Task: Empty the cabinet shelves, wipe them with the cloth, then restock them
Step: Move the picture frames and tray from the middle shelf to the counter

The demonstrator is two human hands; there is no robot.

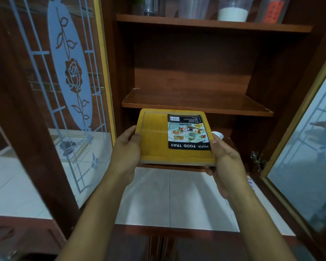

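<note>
Forearms [94, 219]: reach up from the bottom of the view, over the white tiled counter [167, 200], to the open cabinet.
Left hand [127, 147]: grips the left edge of the food tray [154, 140], thumb on top, fingers hidden beneath.
Right hand [226, 162]: grips the tray's near right corner, thumb on the rim, fingers curled under.
Tray's place: between the two hands, at the mouth of the lowest compartment, far edge tilted up towards the bare middle shelf [186, 102], near edge just above the bottom shelf [173, 168].
Axis: held by its side edges; its printed label [188, 132] reads upside down from here. Foreshortening hides which side is longer.
Nearer hand: neither; both hold it.
Step, judged: the tray is passing through that lowest opening; in or out I cannot tell.
Beyond the right thumb: a small white cup [217, 135] stands just behind the tray's right edge and could be knocked if the tray goes deeper.
Above the hands: the top shelf [205, 23] carries clear containers, one [232, 10] holding white powder.
Outside each hand: the left door [70, 81] and right door [305, 147], both swung open, glass frosted; a hinge [257, 161] sits just right of the right hand.
</note>
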